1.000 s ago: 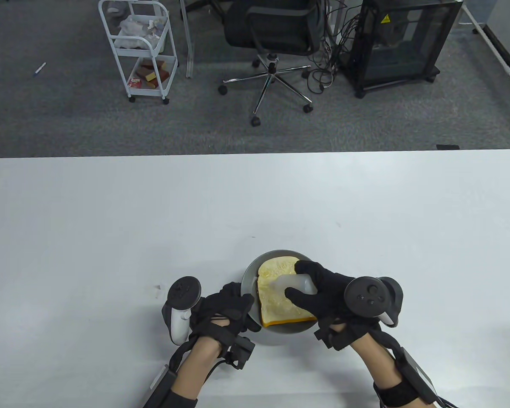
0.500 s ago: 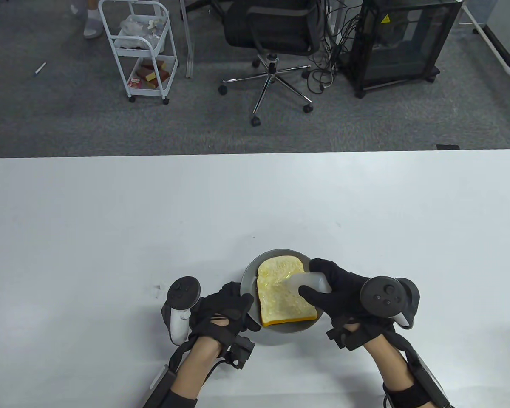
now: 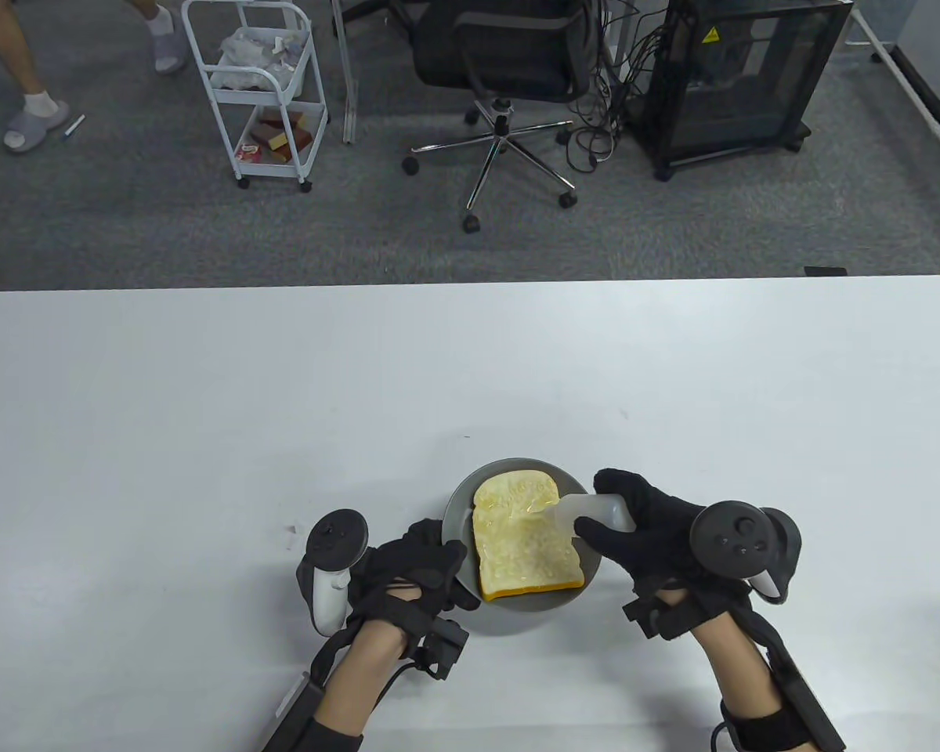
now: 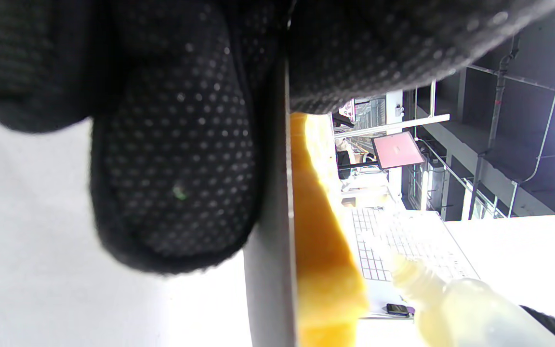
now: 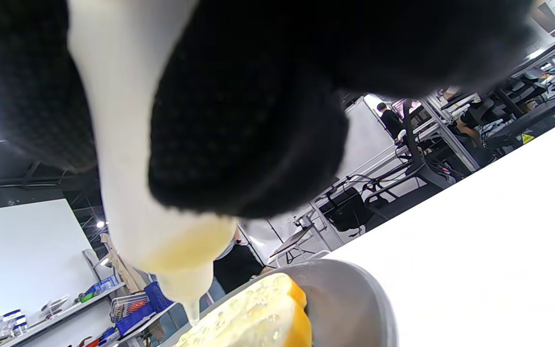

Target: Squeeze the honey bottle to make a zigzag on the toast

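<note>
A slice of toast [image 3: 521, 540] with an orange crust lies on a grey plate [image 3: 458, 509] near the table's front edge. My right hand [image 3: 634, 521] grips a translucent white honey bottle [image 3: 595, 511], tilted with its nozzle down-left over the toast's right side. In the right wrist view the bottle [image 5: 128, 144] hangs just above the toast [image 5: 253, 313], nozzle close to the surface. My left hand [image 3: 419, 568] holds the plate's left rim; in the left wrist view its fingers [image 4: 176, 159] press on the plate edge [image 4: 270, 270], beside the toast [image 4: 321, 250] and bottle [image 4: 460, 308].
The white table [image 3: 204, 407] spreads around the plate. Beyond its far edge stand a white cart [image 3: 262, 86], an office chair [image 3: 501, 70] and a black cabinet [image 3: 744, 78]. A person's legs [image 3: 23, 70] show at the far left.
My right hand has moved the bottle to the right across the toast, uncovering more of the slice. The left hand has stayed on the plate rim. A person has walked into the background.
</note>
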